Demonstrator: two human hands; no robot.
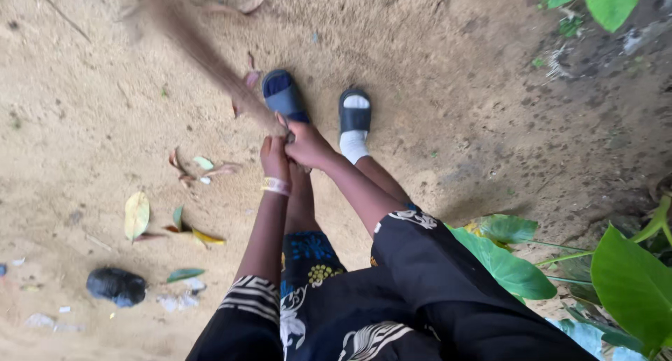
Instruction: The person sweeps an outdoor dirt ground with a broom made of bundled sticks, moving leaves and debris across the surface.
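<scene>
- Broom [189, 36]: a bundle of thin brown bristles, motion-blurred, running from the hands up toward the far left of the sandy ground [434, 74]. Its gripped end sits just in front of the feet.
- Left hand [274, 158]: closed around the broom's near end, a pale band at the wrist.
- Right hand [306, 144]: closed on the same end, touching the left hand and slightly ahead of it.
- Handling, as judged: the bundle looks light and flexible, stiffest where it is bunched at the grip and whippy toward the tip. The bunched end is the sound place to hold; a loose grip there could let strands slide out.
- Debris: dry leaves [136, 214] lie left of the hands; a dark lump [116, 285] rests near the ground's lower left edge, with pale scraps beside it.
- Feet: slides [283, 94] stand just beyond the hands, close to the bristle path.
- Room: open sand to the left and ahead. Green plants [633, 284] crowd the right edge and lower right corner, limiting the sweep there.
</scene>
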